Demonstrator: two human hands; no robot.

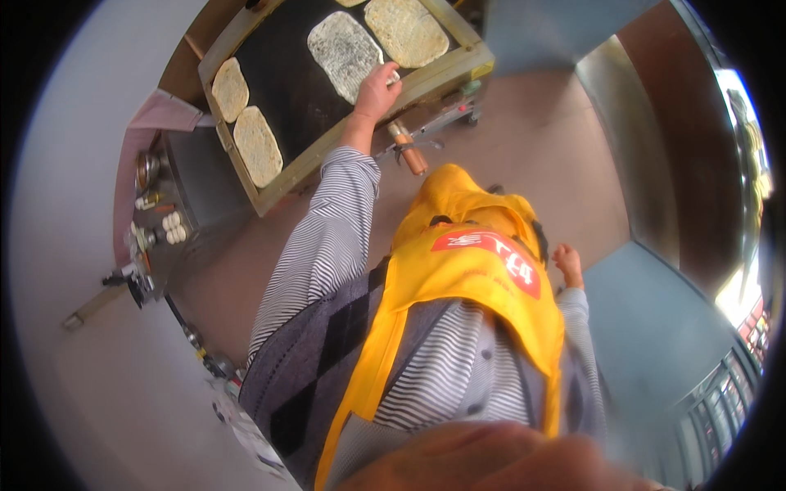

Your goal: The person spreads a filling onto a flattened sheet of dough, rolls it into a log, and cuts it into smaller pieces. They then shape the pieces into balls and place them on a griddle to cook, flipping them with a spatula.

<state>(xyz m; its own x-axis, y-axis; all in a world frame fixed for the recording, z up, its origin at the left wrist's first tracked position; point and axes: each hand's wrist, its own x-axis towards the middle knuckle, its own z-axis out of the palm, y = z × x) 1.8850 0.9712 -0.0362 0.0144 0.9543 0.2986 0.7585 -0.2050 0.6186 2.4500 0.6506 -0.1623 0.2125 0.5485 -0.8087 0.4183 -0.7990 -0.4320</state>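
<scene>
My left hand [379,91] reaches over the near edge of a dark griddle [288,92]. Its fingers pinch the near right edge of a pale, floury oval flatbread [345,52]. Right beside that one lies a browner flatbread [408,32]. Two smaller flatbreads, one [230,91] above the other [258,147], rest along the griddle's left side; part of another shows at the top edge. My right hand [568,264] hangs low beside my yellow apron, fingers loosely bent, with nothing visible in it.
The griddle has a raised metal rim [430,77]. Just below it, a copper-coloured cylinder [410,150] sticks out near a metal bar. At left stands a counter [206,178] with white round pieces [174,227] and containers. Blue-grey panels [657,319] stand at right.
</scene>
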